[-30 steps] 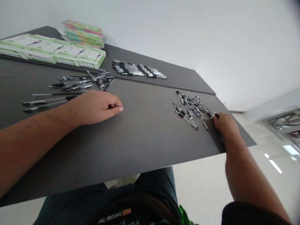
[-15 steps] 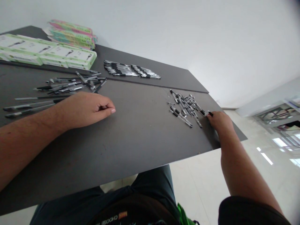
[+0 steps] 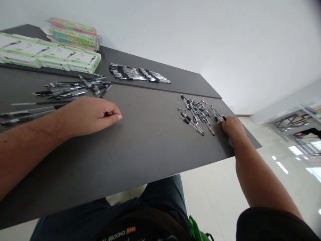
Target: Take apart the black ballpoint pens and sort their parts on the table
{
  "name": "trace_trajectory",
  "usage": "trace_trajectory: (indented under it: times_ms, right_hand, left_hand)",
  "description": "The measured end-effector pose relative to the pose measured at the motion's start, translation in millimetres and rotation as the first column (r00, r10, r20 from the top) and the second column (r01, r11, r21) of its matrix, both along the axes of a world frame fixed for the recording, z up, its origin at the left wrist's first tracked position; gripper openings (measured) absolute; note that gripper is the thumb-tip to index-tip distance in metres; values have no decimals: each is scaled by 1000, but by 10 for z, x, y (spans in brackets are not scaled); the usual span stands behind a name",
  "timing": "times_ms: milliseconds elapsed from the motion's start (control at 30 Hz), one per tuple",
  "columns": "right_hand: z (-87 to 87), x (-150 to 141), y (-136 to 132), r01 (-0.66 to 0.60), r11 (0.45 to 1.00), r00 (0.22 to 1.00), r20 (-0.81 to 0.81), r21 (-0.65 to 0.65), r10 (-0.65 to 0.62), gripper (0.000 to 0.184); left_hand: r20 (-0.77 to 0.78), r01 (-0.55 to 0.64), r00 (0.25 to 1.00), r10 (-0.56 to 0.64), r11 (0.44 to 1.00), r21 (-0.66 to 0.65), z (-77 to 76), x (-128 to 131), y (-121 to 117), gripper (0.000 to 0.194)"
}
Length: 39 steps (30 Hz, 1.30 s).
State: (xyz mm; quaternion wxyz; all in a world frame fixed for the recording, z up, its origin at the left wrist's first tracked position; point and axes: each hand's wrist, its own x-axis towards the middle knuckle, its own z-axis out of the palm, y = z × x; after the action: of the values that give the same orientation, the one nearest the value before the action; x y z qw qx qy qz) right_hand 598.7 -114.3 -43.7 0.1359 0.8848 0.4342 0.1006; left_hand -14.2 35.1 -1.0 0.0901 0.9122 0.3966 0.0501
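Observation:
My left hand (image 3: 91, 115) rests on the grey table, its fingers curled in and the thumb against the index finger; nothing shows in it. Beside and behind it lies a loose heap of clear-barrelled pens with black parts (image 3: 75, 89). At the table's right end my right hand (image 3: 233, 127) has closed its fingertips around a pen (image 3: 224, 117), whose black end pokes out above them. The rest of that pen is hard to make out. Just left of this hand is a second jumbled pile of pens (image 3: 198, 112), with a pair lying a little apart in front.
Two neat rows of pens (image 3: 127, 72) lie on the raised rear board (image 3: 185, 78). White and green pen boxes (image 3: 82, 62) line the back left, with pink and green flattened packets (image 3: 74, 33) stacked behind. The table's front edge runs above my lap.
Near my right hand, a pen at the pile's right side has shifted and now sticks out separately. My left hand stays in place. The whole view has moved slightly.

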Motion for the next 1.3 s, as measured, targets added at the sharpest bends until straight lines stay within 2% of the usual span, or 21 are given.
trace_trajectory:
  times_ms: [133,367,633,800,967,1067,1133,1233,1300]
  right_hand:
    - [23,38,-1,44,999,999,-9,5,-44,46]
    - [77,-27,5,24,1000,1000,-5,-14,-24,44]
    - [145,-72,89,30,999,999,-19,-40,-31,36]
    - [150,-137,94,40,999,999,-36,-14,-41,41]
    - [343,-259,78,46,999,996,-81,15,-44,44]
    - [524,-468,89,-31,999,992,-117,39,36,45]
    - [608,-716,129,-122,991,984,-125,58,128,43]
    - [632,-1231,247,-289,956,945,-147,51,293,40]
    - [592,-1619,358,-409,912,896,-174,31,408,38]
  left_hand:
    - [-4,1,1000,-1,1000,4,-15,-3,7,62]
    - [52,5,999,-6,1000,14,-18,-7,-5,56]
    - [161,17,987,-23,999,40,-121,-32,56,47]
    - [184,32,982,-38,999,35,-149,-22,73,47]
    - [172,24,985,-28,999,23,-139,-29,91,47]
    - [146,30,989,-32,999,21,-115,-33,80,49]
    - [119,31,992,-34,999,20,-89,-29,60,50]
    - [87,42,995,-43,999,11,-44,-21,28,51]
    - [75,50,996,-51,999,12,-19,-20,16,52]
